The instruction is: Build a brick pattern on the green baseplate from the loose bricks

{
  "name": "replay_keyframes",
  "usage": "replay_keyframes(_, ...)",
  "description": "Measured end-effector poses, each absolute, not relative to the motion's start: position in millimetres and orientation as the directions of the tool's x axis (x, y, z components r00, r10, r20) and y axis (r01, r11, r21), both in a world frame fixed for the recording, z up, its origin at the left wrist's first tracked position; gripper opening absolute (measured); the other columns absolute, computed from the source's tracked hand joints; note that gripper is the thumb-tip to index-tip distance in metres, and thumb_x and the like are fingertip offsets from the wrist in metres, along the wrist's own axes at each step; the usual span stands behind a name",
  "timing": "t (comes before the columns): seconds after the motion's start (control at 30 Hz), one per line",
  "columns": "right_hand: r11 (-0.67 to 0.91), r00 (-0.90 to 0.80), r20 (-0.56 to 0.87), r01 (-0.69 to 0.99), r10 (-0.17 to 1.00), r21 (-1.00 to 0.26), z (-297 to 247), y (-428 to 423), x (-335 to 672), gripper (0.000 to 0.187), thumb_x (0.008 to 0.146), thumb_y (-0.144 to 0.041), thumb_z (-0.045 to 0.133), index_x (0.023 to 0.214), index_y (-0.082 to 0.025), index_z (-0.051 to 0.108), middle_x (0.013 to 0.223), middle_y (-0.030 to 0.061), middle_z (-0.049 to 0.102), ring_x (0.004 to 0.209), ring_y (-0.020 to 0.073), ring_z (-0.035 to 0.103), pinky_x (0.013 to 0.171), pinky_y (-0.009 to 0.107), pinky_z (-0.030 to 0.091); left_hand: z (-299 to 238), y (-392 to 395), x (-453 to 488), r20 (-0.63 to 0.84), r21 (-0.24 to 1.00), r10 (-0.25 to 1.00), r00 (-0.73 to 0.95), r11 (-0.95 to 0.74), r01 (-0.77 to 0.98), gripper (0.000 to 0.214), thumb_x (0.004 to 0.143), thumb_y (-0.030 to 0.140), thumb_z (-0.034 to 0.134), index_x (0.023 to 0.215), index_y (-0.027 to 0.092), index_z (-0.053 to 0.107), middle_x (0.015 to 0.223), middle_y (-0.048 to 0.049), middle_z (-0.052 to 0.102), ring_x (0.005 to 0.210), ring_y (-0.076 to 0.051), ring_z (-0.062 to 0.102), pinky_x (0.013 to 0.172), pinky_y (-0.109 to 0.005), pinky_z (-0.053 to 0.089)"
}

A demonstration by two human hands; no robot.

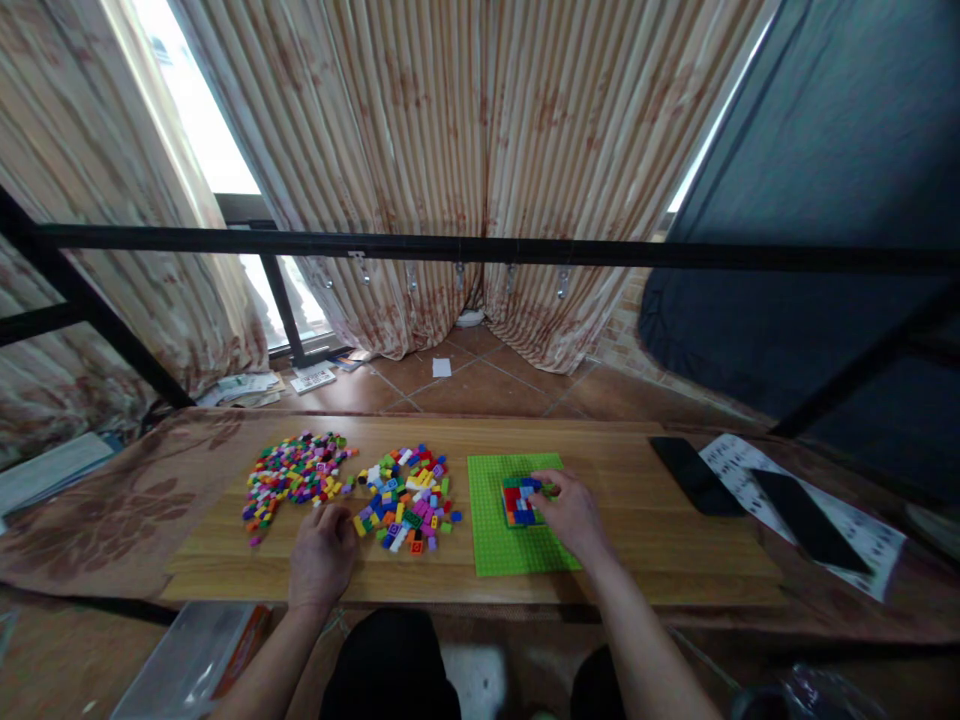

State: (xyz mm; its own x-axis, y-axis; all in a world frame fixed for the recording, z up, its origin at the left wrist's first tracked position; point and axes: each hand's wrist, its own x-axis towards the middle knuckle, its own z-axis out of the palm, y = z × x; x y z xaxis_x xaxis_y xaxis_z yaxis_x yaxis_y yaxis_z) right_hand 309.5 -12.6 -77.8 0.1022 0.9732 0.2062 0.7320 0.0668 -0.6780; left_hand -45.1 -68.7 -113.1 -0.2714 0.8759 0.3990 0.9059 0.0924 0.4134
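A green baseplate (495, 540) lies on the wooden table (660, 540), with a small block of red, blue and green bricks (519, 502) built on it. My right hand (571, 515) rests on the plate's right side, fingertips pinched against the right edge of that block; what they hold is too small to see. My left hand (322, 555) lies on the table with its fingers curled, just in front of the gap between two heaps of loose coloured bricks, the left heap (294, 478) and the right heap (409, 495).
Two dark phones (694, 475) (806, 518) lie at the right, the farther-right one on a printed sheet (862, 530). A black metal bar (480, 247) crosses above the table. A clear plastic box (187, 665) stands on the floor at the lower left.
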Motion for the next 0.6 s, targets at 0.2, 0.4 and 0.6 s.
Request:
replay_keyframes(0.2, 0.063, 0.133, 0.246, 0.755, 0.96, -0.652, -80.9, -0.5, 316.8, 0.042, 0.083, -0.039, 0.054, 0.112, -0.012, 0.067, 0.113, 0.0163, 0.065, 0.111, 0.0271, 0.056, 0.1, 0.042, 0.041, -114.8, -67.1, -46.9, 0.4, 0.427, 0.877, -0.267, 0.08, 0.901, 0.016, 0.083, 0.022, 0.044, 0.08, 0.019, 0.06, 0.088, -0.0082, 0.063, 0.084, -0.023, 0.06, 0.07, -0.031, 0.046)
replay_keyframes(0.4, 0.03, 0.117, 0.187, 0.77, 0.975, -0.637, -99.4, 10.6, 310.0, 0.044, 0.083, -0.044, 0.056, 0.116, -0.015, 0.065, 0.116, 0.0153, 0.065, 0.113, 0.0275, 0.057, 0.098, 0.042, 0.042, -113.4, -67.7, -46.3, 0.408, 0.415, 0.874, -0.264, 0.08, 0.906, 0.015, 0.083, 0.023, 0.044, 0.08, 0.019, 0.058, 0.088, -0.008, 0.063, 0.084, -0.023, 0.06, 0.071, -0.031, 0.046)
replay_keyframes(0.6, -0.015, 0.133, 0.14, 0.774, 0.981, -0.633, -109.3, 14.3, 308.5, 0.045, 0.079, -0.046, 0.063, 0.114, -0.018, 0.067, 0.116, 0.0151, 0.066, 0.112, 0.0287, 0.059, 0.097, 0.043, 0.043, -112.5, -68.5, -45.9, 0.399, 0.404, 0.878, -0.265, 0.091, 0.91, 0.016, 0.085, 0.023, 0.043, 0.08, 0.019, 0.058, 0.088, -0.0079, 0.063, 0.081, -0.022, 0.06, 0.066, -0.03, 0.045)
